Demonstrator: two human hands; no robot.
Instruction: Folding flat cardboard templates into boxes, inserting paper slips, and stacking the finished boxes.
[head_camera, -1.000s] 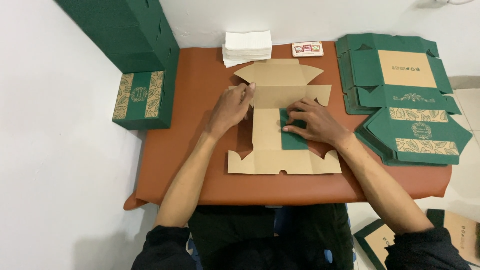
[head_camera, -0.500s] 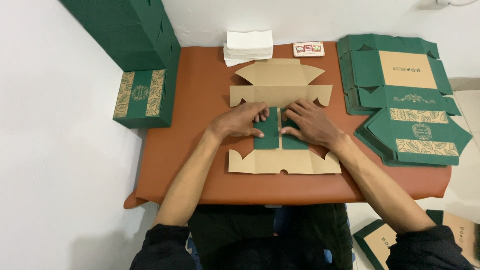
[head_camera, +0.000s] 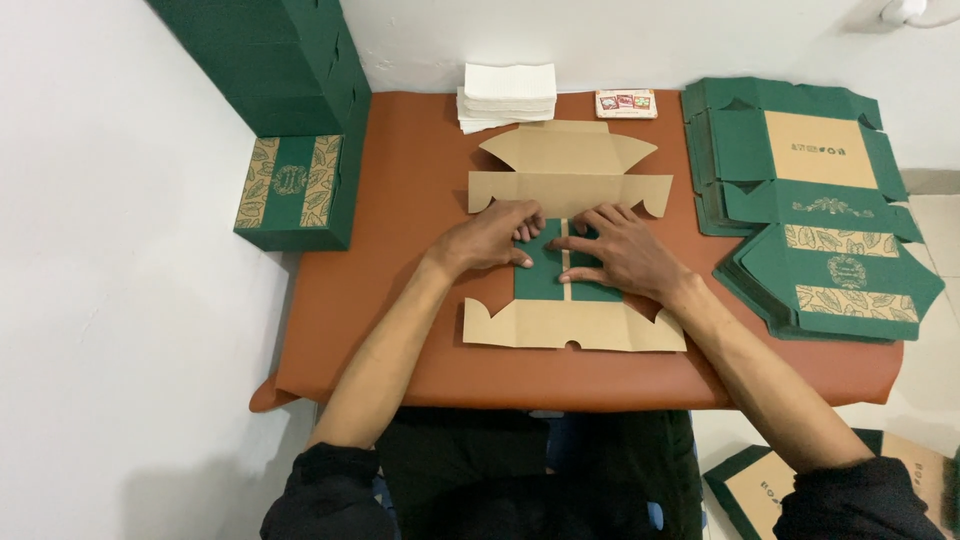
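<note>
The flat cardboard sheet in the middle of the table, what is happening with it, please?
A person presses both hands on a flat box blank lying on the brown table. The left hand and right hand hold two green side flaps folded inward over the middle. A stack of flat green blanks lies to the right, finished green boxes to the left, and white paper at the back.

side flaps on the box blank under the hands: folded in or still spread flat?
Folded in. Both green-faced side flaps lie over the blank's brown centre, pressed down by the left hand and right hand.
</note>
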